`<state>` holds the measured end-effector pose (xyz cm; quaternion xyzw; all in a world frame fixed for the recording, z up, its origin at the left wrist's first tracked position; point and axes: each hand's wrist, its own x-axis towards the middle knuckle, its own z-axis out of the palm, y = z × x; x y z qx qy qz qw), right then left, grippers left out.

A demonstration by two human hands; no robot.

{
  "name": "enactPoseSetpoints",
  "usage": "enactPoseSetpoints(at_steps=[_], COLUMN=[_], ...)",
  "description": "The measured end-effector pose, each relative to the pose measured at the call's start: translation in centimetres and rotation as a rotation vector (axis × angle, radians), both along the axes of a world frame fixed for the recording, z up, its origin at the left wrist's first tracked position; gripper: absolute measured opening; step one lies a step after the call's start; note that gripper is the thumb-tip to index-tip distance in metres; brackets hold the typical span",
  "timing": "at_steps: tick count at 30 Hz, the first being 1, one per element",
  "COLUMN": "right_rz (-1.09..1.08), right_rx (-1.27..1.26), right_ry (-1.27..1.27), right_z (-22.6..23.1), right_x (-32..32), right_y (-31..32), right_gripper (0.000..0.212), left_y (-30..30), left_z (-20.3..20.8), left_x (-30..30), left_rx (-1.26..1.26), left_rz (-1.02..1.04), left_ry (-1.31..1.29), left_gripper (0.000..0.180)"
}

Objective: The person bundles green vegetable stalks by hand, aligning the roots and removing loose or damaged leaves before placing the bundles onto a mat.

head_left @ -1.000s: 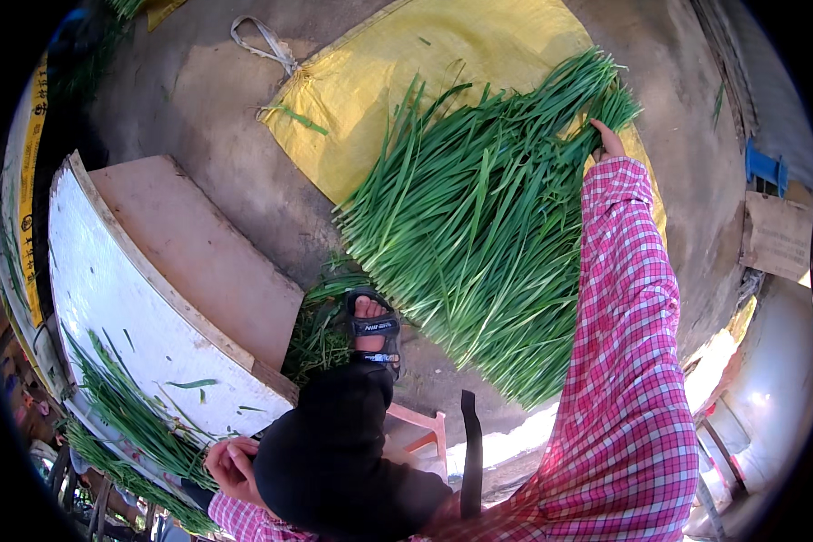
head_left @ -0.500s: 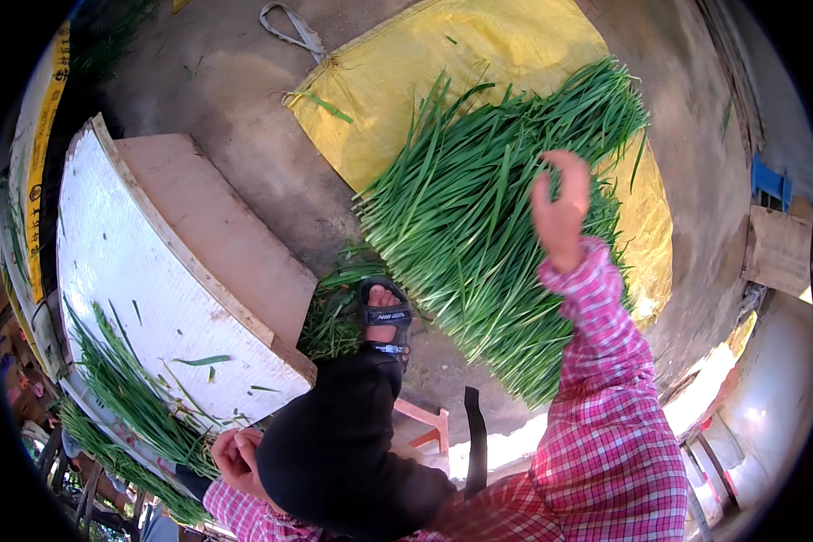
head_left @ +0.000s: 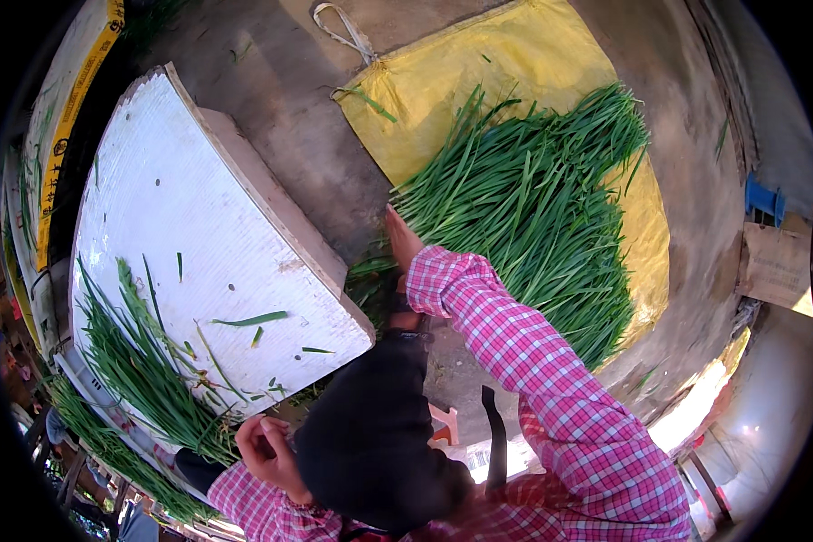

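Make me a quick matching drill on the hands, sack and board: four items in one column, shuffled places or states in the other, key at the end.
1. Right hand
2. Left hand
3. Sack
4. Board

A. White, with loose leaf pieces on it
B. By the left edge of the big green pile
C. Yellow, under the big green pile
D. Fingers curled, beside the black trouser leg

Pairs: 1-B, 2-D, 3-C, 4-A
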<state>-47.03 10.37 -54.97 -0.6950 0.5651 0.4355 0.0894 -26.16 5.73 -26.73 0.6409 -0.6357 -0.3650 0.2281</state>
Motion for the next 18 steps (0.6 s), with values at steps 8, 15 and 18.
enactPoseSetpoints(at_steps=[8, 15, 18], right_rz=[-0.136, -0.083, -0.106], right_rx=[-0.154, -0.108, -0.137], right_ry=[0.24, 0.16, 0.129], right_z=[-5.8, -3.8, -3.7], right_x=[0.4, -1.2, -1.8], right_y=[1.9, 1.5, 1.9], right_gripper=[0.052, 0.054, 0.054], left_y=[-0.5, -0.7, -0.9], left_z=[-0.4, -0.5, -0.3], left_x=[1.3, 1.7, 1.5], left_rx=[0.047, 0.021, 0.007], left_rz=[0.055, 0.041, 0.021], left_ry=[-0.03, -0.057, -0.072], left_gripper=[0.01, 0.01, 0.011])
